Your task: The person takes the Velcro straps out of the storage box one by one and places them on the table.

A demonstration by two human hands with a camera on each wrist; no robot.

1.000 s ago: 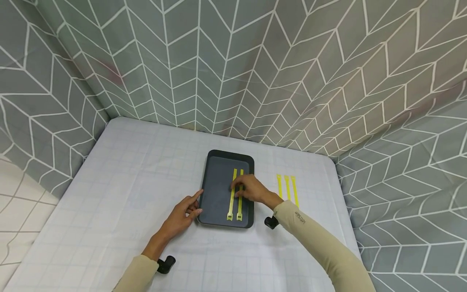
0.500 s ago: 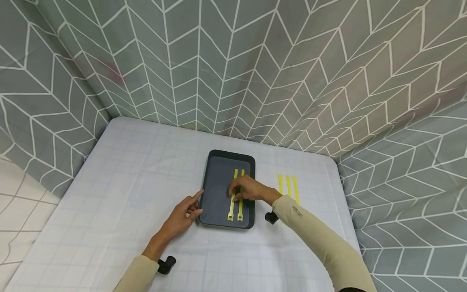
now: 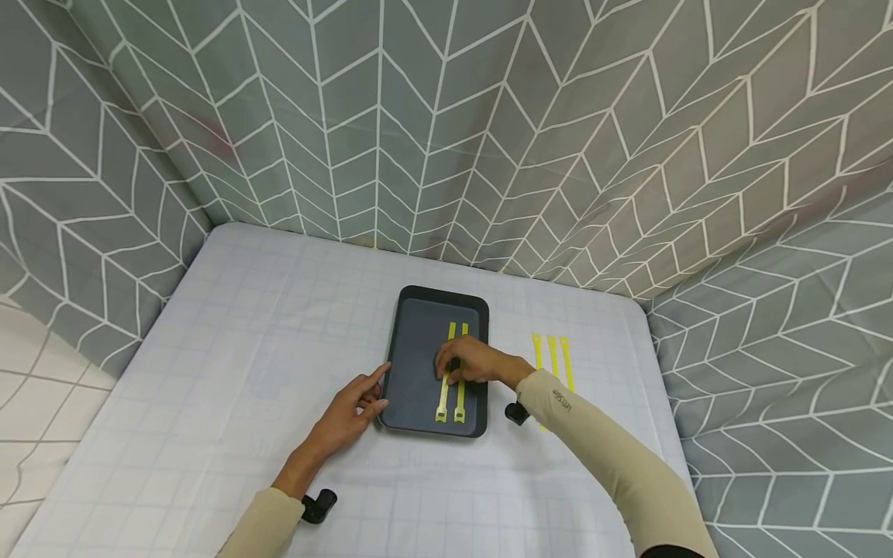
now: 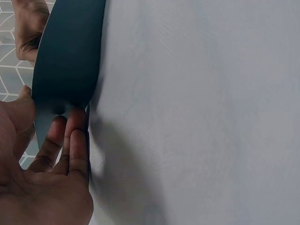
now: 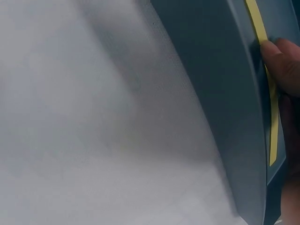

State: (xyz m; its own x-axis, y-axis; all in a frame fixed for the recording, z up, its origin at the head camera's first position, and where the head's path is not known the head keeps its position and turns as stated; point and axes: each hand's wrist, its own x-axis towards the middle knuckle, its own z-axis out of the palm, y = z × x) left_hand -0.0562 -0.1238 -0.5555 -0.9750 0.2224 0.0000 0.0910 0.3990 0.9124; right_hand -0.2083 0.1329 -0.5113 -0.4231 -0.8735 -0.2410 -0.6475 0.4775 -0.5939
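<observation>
A dark grey rectangular tray (image 3: 418, 333) lies on the white cloth. Two yellow hook-and-loop cable ties lie side by side in its right half, their slotted heads toward the person: a left cable tie (image 3: 443, 403) and a right cable tie (image 3: 460, 404). My right hand (image 3: 477, 360) reaches over the tray's right wall and pinches the left tie near its middle, covering part of both ties. In the right wrist view, the thumb (image 5: 276, 61) overlaps a yellow strip. My left hand (image 3: 349, 415) touches the tray's left side; its fingers (image 4: 77, 122) rest against the outer wall.
Three more yellow cable ties (image 3: 553, 353) lie in a row right of the tray, partly hidden by the right forearm. The white cloth (image 3: 293, 310) covers the table. Grey patterned curtains (image 3: 432, 155) stand behind and at the sides.
The right hand has shifted very slightly left over the left tie. Both ties in the tray and the left hand look nearly the same.
</observation>
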